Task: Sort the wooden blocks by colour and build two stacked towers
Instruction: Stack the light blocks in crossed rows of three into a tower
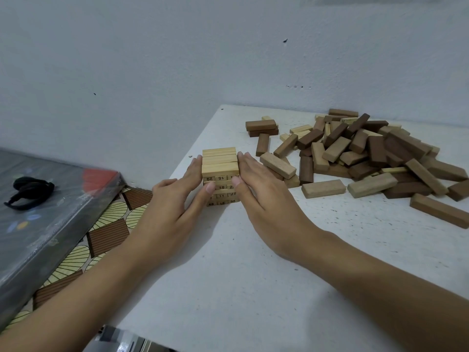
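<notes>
Pale tower [220, 163] of light wooden blocks near the left edge of the white surface [253, 288], several layers high, three blocks across the top, printed numbers on the block ends facing the camera.

Left hand [172, 199] against the tower's left side: fingers straight and laid flat along the wood, thumb across the front face. Grip apart, not curled round anything, only pressing.

Right hand [264, 196] against the tower's right side, mirrored: fingers straight and together, thumb tip on the front face. Grip likewise apart, pressing rather than clasping. Tower squeezed between the two palms, both forearms reaching in from the near edge.

To the right, well apart from the tower, a loose pile [368, 151] of mixed blocks, dark brown, mid brown and a few pale ones, lying crosswise over one another. Behind the pile's left end, two dark blocks [261, 127] stacked flat, one on the other. Single strays flat on the surface around the heap.

Left of the surface, lower down, patterned floor [109, 224], a shiny grey board [50, 224] over it, and a black band [30, 193] resting on the board. Plain white wall [177, 59] behind.
</notes>
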Available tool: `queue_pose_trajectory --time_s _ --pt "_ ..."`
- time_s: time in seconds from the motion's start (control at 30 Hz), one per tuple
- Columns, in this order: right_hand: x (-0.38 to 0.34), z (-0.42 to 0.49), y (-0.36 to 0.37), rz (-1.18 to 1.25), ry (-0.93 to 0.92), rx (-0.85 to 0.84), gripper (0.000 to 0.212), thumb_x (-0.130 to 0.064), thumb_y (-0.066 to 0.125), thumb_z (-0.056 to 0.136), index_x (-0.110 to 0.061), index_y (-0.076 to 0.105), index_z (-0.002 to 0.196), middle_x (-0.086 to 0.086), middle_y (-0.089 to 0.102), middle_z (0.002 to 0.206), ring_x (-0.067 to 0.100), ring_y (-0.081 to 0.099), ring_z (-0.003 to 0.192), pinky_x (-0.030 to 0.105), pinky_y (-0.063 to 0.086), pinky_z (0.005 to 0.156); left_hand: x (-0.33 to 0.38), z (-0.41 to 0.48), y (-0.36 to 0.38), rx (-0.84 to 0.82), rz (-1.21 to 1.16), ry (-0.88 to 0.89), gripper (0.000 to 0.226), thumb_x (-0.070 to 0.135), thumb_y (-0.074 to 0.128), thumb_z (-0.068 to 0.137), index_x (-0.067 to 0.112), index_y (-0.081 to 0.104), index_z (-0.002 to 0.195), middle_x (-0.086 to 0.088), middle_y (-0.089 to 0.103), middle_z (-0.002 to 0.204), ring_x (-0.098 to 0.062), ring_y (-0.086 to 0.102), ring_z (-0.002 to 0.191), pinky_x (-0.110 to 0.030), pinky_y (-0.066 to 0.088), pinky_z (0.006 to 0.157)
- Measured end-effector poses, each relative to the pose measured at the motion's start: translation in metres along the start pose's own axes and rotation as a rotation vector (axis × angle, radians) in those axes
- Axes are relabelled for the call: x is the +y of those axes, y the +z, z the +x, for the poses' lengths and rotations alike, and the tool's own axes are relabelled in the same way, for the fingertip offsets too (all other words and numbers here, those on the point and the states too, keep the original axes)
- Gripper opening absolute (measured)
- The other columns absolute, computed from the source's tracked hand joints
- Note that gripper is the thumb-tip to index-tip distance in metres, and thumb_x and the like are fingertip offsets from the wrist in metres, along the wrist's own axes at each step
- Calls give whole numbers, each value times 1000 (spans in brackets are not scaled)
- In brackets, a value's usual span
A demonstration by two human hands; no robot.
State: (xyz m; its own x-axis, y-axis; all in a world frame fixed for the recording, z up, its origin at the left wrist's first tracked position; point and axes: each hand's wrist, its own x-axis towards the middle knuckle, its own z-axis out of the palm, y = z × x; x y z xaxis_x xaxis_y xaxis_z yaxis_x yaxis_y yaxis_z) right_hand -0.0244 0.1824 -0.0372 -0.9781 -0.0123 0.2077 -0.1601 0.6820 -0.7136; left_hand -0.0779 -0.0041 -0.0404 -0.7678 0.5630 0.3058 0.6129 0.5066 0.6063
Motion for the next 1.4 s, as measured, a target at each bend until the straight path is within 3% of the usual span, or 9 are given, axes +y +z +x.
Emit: queue_pose_trajectory --time_s 0.17,0.3,0.37,0.47,0.6,0.73,0.9,1.17,1.4 --pt "0 0 1 -6 2 2 53 -32 30 110 -14 22 159 -6 21 166 -1 6 151 12 4 120 2 -2 -1 4 2 -12 54 47 33 105 27 40 155 7 53 151 -14 50 139 -54 37 113" --pt "-4 -1 -2 43 23 23 56 -37 29 109 -16 18 160 -8 19 166 -3 5 150 12 4 120 10 -3 -2 74 -23 36 44 40 34 106 54 27 147 40 48 142 12 47 131 -40 35 116" --pt "-6 0 -4 62 26 36 57 -38 29 109 -17 16 160 -9 17 166 -7 4 148 7 2 116 14 -3 -3 89 -10 35 43 39 33 107 60 21 142 49 45 135 16 48 126 -38 35 115" --pt "-8 2 -4 61 17 37 55 -36 29 109 -17 17 159 -8 17 166 -13 2 141 -2 -3 109 10 -2 0 85 -10 20 47 40 31 107 45 20 152 34 48 144 6 49 131 -48 34 117" --pt "-7 3 -2 70 12 33 54 -34 30 110 -16 19 159 -8 19 165 -14 3 139 -3 -4 107 7 -2 2 73 26 -20 60 43 28 106 23 23 162 17 48 153 0 48 135 -51 34 115" --pt "-6 4 -1 77 11 47 53 -34 30 110 -15 20 158 -9 21 164 -8 5 147 0 -2 110 6 -1 3 82 36 -22 59 43 27 106 24 23 162 15 49 152 -3 49 133 -52 34 113" --pt "-5 4 0 97 19 48 53 -35 30 109 -17 20 158 -10 21 164 -4 5 149 4 1 113 6 -1 5 127 36 -21 46 38 30 105 39 24 151 4 60 142 -9 49 123 -55 35 110" --pt "-4 4 -1 81 11 49 53 -34 30 109 -16 20 158 -9 23 164 -4 7 149 3 1 113 5 -2 4 94 50 -54 57 42 28 105 27 29 159 4 55 149 -16 46 134 -55 33 113" --pt "-3 5 0 53 -1 45 53 -35 31 109 -17 21 158 -9 24 163 -13 6 140 0 0 110 4 -1 3 74 36 -30 59 44 28 105 24 29 160 13 55 147 14 46 113 -51 34 113"
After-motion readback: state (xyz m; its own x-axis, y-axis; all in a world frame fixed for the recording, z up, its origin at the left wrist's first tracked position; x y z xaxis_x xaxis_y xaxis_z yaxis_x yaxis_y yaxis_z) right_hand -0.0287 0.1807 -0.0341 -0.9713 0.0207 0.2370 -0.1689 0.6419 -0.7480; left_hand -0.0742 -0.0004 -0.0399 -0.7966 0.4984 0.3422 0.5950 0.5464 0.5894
